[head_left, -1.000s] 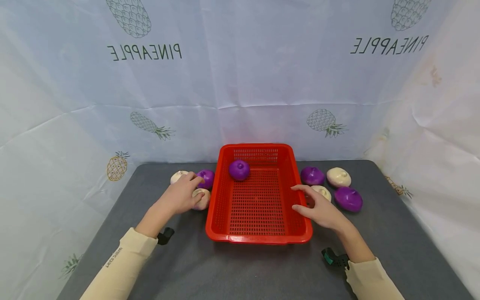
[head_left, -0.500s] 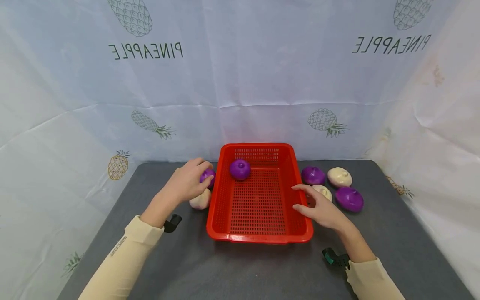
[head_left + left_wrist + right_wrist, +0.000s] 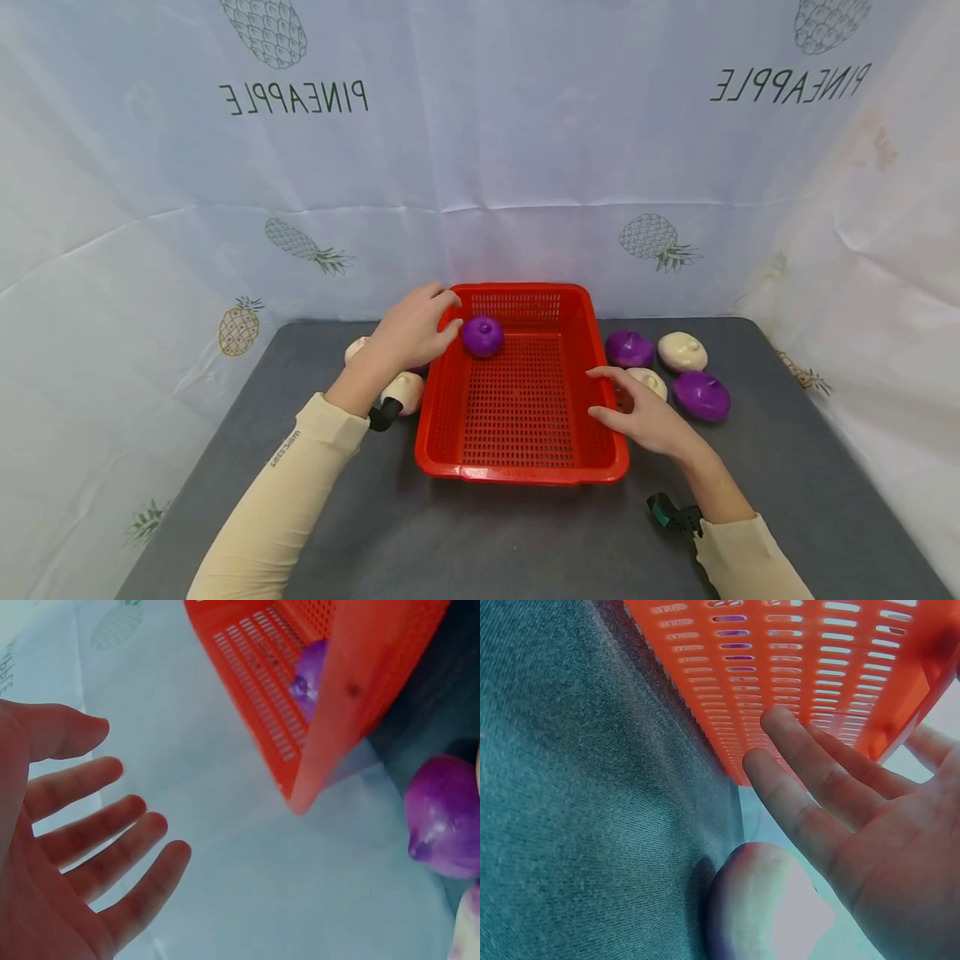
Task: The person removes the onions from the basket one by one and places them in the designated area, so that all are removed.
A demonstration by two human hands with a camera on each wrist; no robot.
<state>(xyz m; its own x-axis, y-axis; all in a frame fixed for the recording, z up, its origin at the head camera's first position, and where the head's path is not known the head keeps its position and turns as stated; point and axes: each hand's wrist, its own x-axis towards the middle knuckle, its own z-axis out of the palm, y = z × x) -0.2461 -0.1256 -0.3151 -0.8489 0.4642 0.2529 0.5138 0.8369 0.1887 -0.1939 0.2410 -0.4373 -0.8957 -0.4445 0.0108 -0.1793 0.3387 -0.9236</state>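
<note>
My left hand [image 3: 412,329] hovers over the left rim of a red plastic basket [image 3: 517,477], fingers spread. In the left wrist view its palm and fingers [image 3: 105,855] hold nothing. One purple onion [image 3: 483,336] sits inside the basket at the far left. My right hand [image 3: 648,421] is at the basket's right rim, thumb and forefinger reaching over it. Seen from the right wrist, the other fingers extend loosely beside the outer wall; whether they touch it I cannot tell. Under my left arm lie a whitish onion [image 3: 405,392] and a mostly hidden purple onion [image 3: 446,817].
Right of the basket lie purple onions [image 3: 701,396] and pale onions [image 3: 682,352], one [image 3: 647,382] partly behind my right hand. Another pale onion [image 3: 354,348] shows left of my left wrist. A dark grey table [image 3: 480,542] carries everything; a pineapple-print cloth [image 3: 517,167] hangs behind.
My left hand has moved up and right, from the onions on the left to above the basket's left rim. My right hand has stayed at the right rim.
</note>
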